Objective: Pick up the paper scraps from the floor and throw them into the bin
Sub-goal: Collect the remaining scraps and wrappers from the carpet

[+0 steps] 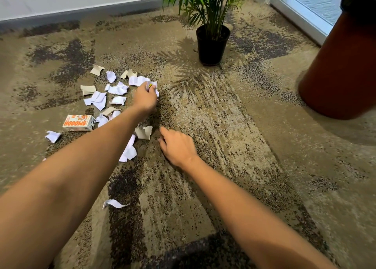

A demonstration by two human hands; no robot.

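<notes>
Left hand (144, 98) grip pinching a white scrap (153, 84) at the pile's edge — right hand (177, 146) spread, empty, reaching the tan scrap (144, 132); bin (341, 71) far right, so gathering first.

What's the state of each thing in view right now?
left hand: shut on white scrap
right hand: open, reaching low over the carpet
paper scraps: scattered on carpet
beige scrap: on carpet, beside right fingertips
small carton: lying on its side
potted plant: upright
bin: upright, far right
</notes>
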